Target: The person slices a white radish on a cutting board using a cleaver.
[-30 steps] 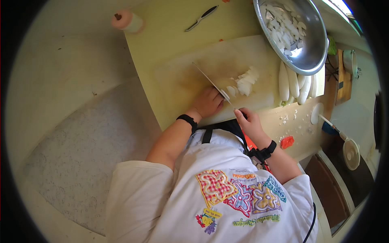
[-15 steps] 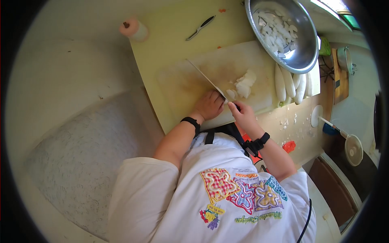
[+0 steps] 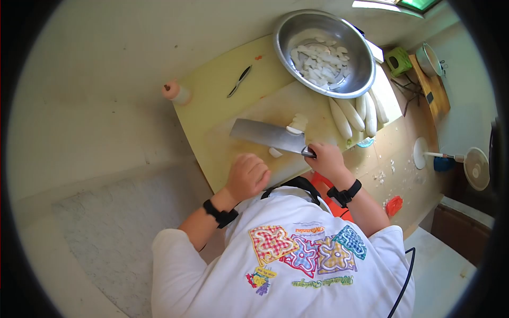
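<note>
My right hand grips the dark handle of a cleaver. Its broad blade lies nearly flat over the cutting board, pointing left. White slices sit just beyond the blade, one against its far edge. A small white piece rests on the near side. My left hand, fingers curled, is at the board's near left, apart from the blade; nothing shows in it, though its palm is hidden.
A large steel bowl of white slices stands at the back right. Several peeled long white vegetables lie beside it. A peeler-like tool and a pink-capped bottle are on the yellow table. A fan stands at right.
The cleaver has turned from upright on edge to nearly flat, its blade face showing. My left hand has drawn back from the blade toward the lower left. The view has shifted.
</note>
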The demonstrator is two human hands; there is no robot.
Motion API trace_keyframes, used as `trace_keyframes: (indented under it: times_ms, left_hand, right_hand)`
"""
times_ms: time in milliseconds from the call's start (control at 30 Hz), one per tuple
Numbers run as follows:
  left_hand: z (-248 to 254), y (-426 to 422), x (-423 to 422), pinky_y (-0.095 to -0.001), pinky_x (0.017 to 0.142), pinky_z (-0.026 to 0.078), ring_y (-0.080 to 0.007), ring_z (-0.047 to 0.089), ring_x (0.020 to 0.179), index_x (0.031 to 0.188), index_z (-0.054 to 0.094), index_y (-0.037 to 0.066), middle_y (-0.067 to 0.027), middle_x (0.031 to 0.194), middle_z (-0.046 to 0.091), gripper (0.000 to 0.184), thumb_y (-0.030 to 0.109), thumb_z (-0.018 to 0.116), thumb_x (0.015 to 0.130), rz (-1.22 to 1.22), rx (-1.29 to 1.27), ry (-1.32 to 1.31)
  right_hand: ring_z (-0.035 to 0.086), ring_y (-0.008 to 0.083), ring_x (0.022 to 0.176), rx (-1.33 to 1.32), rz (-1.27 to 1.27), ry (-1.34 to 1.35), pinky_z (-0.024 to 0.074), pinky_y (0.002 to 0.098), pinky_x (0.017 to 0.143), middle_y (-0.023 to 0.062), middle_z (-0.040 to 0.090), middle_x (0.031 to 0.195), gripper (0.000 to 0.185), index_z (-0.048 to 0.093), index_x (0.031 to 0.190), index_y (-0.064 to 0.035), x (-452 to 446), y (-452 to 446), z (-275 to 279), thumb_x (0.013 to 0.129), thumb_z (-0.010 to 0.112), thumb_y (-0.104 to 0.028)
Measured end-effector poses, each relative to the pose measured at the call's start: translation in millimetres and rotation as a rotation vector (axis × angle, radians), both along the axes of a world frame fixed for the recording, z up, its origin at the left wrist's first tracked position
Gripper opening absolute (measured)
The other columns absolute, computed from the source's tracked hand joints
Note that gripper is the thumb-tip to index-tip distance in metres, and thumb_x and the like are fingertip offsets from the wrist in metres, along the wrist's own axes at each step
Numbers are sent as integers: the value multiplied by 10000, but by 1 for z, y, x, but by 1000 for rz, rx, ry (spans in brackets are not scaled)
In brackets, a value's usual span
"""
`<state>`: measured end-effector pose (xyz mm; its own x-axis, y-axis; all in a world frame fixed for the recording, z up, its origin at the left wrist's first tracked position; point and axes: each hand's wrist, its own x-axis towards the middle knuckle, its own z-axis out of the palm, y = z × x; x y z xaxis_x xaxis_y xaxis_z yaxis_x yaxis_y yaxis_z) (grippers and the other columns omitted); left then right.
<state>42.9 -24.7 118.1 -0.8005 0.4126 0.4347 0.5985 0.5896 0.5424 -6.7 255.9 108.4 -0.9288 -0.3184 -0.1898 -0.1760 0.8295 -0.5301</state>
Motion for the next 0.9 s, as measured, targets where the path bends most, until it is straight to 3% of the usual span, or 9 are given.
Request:
trace_keyframes:
  times_ms: [100,200,400,433,533,633,767,900]
  left_hand:
    - [48,10,-13,-439,822,462,-318,587,958,902,651,92,-60,925,645,151,162,725,792,107,-195,-54]
    - [55,28,-35,-442,848,467,-298,602,983,974,697,100,-53,995,684,202,189,723,795,63,-205,-177]
    - [32,78,-68,-436,872,483,-286,619,1036,1032,732,90,-67,1027,719,291,294,699,828,-169,-388,-354]
    - [26,85,-68,-446,837,473,-285,620,1000,914,728,149,-48,955,712,216,334,698,807,-185,-385,-330]
    - [22,97,-65,-449,810,468,-287,634,953,827,700,138,-61,902,697,206,342,674,828,-209,-444,-398]
    - [25,108,-64,-441,807,485,-290,637,934,909,732,129,-72,864,704,197,306,667,849,-246,-585,-339]
    - [4,116,-63,-439,785,498,-319,636,897,898,729,114,-85,836,699,193,282,638,865,-254,-555,-276]
    - [-21,109,-85,-396,758,521,-292,660,856,930,705,35,-122,871,705,215,221,598,904,-49,-202,-574]
  right_hand:
    - [643,322,786,92,126,165,516,427,702,103,654,803,265,664,894,-90,16,23,7,734,756,-280]
    - [647,274,801,148,273,291,514,392,713,63,658,819,305,657,940,-109,35,38,7,723,764,-296]
    - [650,219,841,106,407,468,511,357,723,25,653,846,358,642,979,-100,55,53,21,703,769,-288]
    - [650,217,846,95,416,493,511,356,723,24,652,851,365,641,984,-100,57,56,20,697,769,-286]
    - [654,222,823,80,388,499,509,358,715,24,640,842,347,628,963,-101,65,61,19,694,765,-271]
    - [655,222,816,96,373,490,507,359,710,25,637,834,334,620,956,-103,72,69,15,702,762,-269]
    - [654,223,814,125,382,463,504,358,709,28,636,830,323,620,956,-109,80,81,13,713,760,-270]
    - [649,228,799,104,372,493,498,364,700,30,634,824,321,623,958,-112,92,97,3,714,761,-271]
